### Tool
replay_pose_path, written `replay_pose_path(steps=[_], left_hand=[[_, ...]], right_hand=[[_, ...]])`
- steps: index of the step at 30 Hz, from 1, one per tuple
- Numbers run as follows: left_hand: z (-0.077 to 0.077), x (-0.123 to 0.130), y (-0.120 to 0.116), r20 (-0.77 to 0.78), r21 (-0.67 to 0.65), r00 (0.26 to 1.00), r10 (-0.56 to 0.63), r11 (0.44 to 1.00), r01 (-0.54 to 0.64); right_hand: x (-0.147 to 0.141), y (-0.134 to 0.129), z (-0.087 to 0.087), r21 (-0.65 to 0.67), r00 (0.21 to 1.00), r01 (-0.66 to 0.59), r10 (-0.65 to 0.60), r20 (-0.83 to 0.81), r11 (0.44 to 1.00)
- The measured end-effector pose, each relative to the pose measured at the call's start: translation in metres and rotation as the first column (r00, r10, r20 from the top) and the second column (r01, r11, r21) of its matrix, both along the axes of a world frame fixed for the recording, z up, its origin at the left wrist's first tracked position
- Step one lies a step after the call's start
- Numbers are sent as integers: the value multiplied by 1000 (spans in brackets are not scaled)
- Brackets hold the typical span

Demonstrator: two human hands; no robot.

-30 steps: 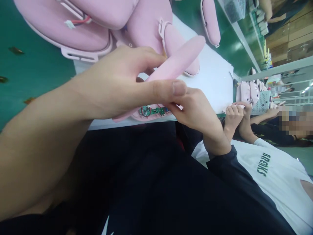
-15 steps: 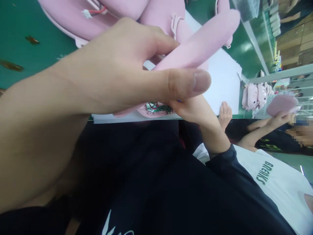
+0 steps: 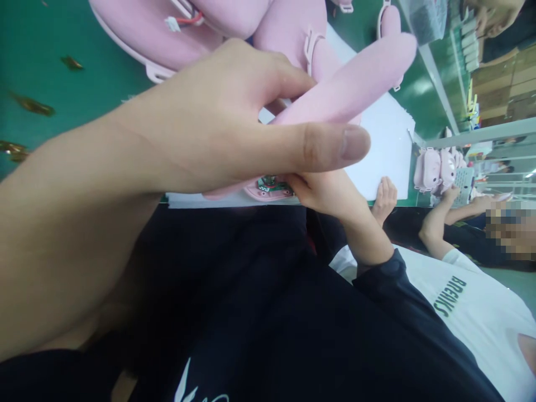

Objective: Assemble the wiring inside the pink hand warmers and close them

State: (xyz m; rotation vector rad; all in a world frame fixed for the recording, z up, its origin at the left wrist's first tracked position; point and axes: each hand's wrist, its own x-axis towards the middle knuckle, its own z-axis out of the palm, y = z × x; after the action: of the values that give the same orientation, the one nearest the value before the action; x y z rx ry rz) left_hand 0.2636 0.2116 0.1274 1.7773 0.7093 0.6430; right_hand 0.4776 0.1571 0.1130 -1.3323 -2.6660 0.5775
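My left hand (image 3: pixel 226 106) reaches across from the left, its thumb and fingers closed around a long, rounded pink shell piece (image 3: pixel 355 81) that slants up to the right. Below it, at the table's front edge, my right hand (image 3: pixel 330 192) is gripping a pink part (image 3: pixel 272 195) with a green circuit board (image 3: pixel 264 184) in it. Its fingertips are largely hidden behind my left hand. Whether the two pink pieces are joined cannot be seen. Just beyond my left hand lie larger pink shells (image 3: pixel 138 33), one with a red-wired white connector (image 3: pixel 172 23).
White paper sheets (image 3: pixel 389 139) lie on the green table (image 3: pixel 54 28). Amber film scraps (image 3: pixel 31 105) are at left. A person's hand (image 3: pixel 386 195) rests on the table edge at right. Farther off stand finished-looking pink cases (image 3: pixel 431 167) and a clear bag (image 3: pixel 427 22).
The view has shifted slightly, so the table things appear farther right and lower. Both hands keep their grips. A co-worker at right has lowered a pink piece out of sight.
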Motion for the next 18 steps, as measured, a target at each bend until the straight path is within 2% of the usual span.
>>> replay_pose_path(steps=[5, 8, 12, 15, 18], left_hand=[[-3, 0, -1, 33, 0, 999, 15, 1000, -15], [-3, -2, -1, 15, -9, 999, 38, 999, -38], [-4, -4, -1, 34, -18, 999, 11, 1000, -10], [-3, -3, 0, -43, -23, 999, 19, 1000, -20], [-2, -2, 1, -143, -33, 989, 50, 998, -55]], right_hand=[[6, 5, -4, 54, 991, -131, 129, 34, 990], [10, 7, -8, 72, 988, -152, 153, -8, 986], [15, 7, -18, 112, 980, -190, 196, -41, 975], [19, 9, -29, 169, 963, -232, 251, -100, 958], [22, 8, -38, 171, 950, -264, 286, -125, 949]])
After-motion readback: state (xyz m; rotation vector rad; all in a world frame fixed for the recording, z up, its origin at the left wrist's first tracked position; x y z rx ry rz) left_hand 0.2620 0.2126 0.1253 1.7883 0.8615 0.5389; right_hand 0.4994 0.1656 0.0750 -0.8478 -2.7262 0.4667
